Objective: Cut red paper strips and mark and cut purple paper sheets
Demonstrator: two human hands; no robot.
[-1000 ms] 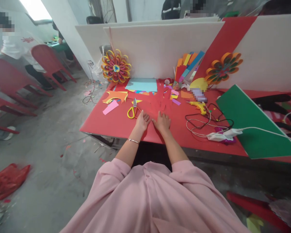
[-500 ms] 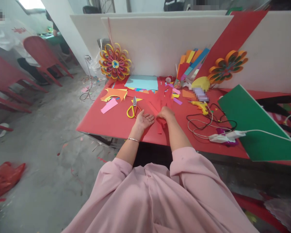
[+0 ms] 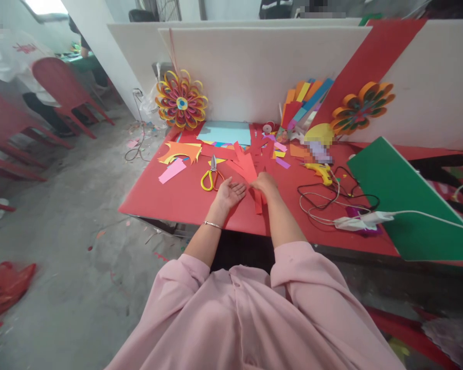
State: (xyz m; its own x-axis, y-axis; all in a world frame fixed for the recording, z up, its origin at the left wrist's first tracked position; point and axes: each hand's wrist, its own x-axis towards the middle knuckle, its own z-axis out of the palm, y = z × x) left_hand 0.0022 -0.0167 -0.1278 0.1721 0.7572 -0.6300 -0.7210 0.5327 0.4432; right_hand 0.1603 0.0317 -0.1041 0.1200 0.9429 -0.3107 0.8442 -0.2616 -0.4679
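Note:
My right hand [image 3: 265, 185] grips several red paper strips [image 3: 247, 167] over the red table, its fingers closed round them. The strips fan out beyond the hand, and one end hangs toward the table's front edge. Palm up, my left hand [image 3: 231, 192] lies open beside them with its fingers stretched out and nothing in it. Just left of that hand rest scissors [image 3: 213, 174] with yellow and orange handles, blades pointing away. Farther left are a pink paper piece [image 3: 172, 170] and cut orange paper [image 3: 180, 152].
A light blue sheet [image 3: 226, 132] lies at the back. Paper-loop flowers [image 3: 181, 100] lean on the white board. On the right are a yellow glue gun [image 3: 319, 172], tangled cables, a white power strip [image 3: 362, 221] and a green board [image 3: 416, 205]. A person sits far left.
The red strips in my right hand have swung and spread, now showing a broader face pointing up and left. My left hand stays open in nearly the same place.

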